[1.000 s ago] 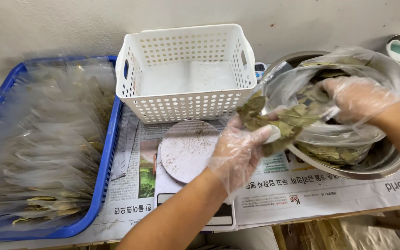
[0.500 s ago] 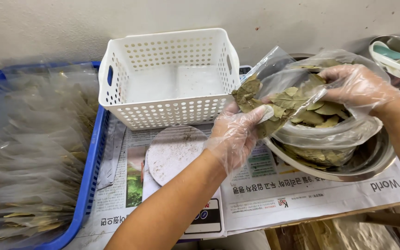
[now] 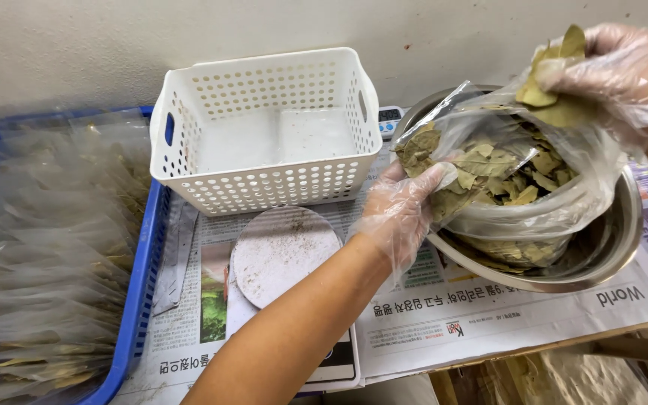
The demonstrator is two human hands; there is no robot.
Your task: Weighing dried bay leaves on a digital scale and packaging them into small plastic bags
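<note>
- My left hand [image 3: 403, 214], in a thin clear glove, is closed on the near edge of a clear plastic bag [image 3: 519, 180] stuffed with dried bay leaves, gripping it at about the bag's 9 o'clock side.
- My right hand [image 3: 628, 71], gloved the same way, is pinched shut around a small bunch of dried leaves [image 3: 553, 86], held just above the bag's open mouth at its 1 o'clock.
- The bag sits in a round metal bowl [image 3: 609, 247], with more loose leaves lying under it in the bowl's bottom.
- The bowl rests on newspaper [image 3: 489, 322] spread over the desk, at 3 o'clock from my left hand.
- A white perforated plastic basket [image 3: 264, 127] stands at 10 o'clock from my left hand, well apart from it.
- A small scale with a round white plate [image 3: 283, 251] lies at 8 o'clock from that hand, just in front of the basket.
- A blue tray [image 3: 144, 255] full of filled clear packets [image 3: 46, 255] lies far off at 9 o'clock, touching the newspaper's edge.
</note>
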